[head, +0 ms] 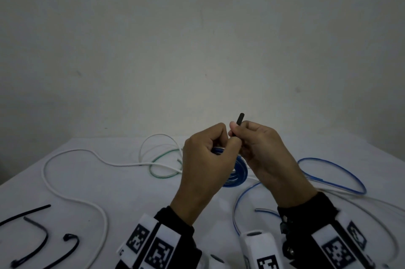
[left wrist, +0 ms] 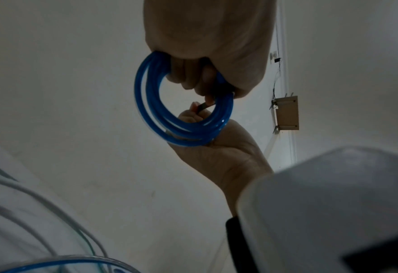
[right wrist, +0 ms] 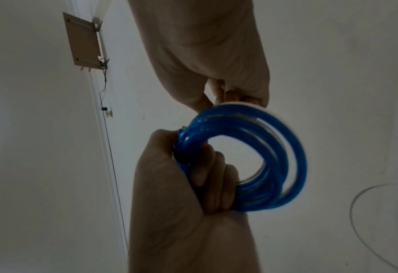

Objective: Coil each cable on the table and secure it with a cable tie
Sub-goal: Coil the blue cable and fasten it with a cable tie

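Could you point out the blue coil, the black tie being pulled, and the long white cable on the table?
blue coil (left wrist: 183, 118), left wrist view, on the bundled loops below the fingers.
black tie (head: 239, 119), head view, on the free end sticking up above the right hand.
white cable (head: 72, 151), head view, on its far bend.

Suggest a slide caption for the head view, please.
Left hand holds the coiled blue cable while right hand pinches a black cable tie above it.

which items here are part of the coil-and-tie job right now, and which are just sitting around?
In use:
- blue coil, gripped by left hand
- black cable tie, pinched by right hand

Waiting on the table:
- white cable
- green cable
- loose blue cable
- spare black ties
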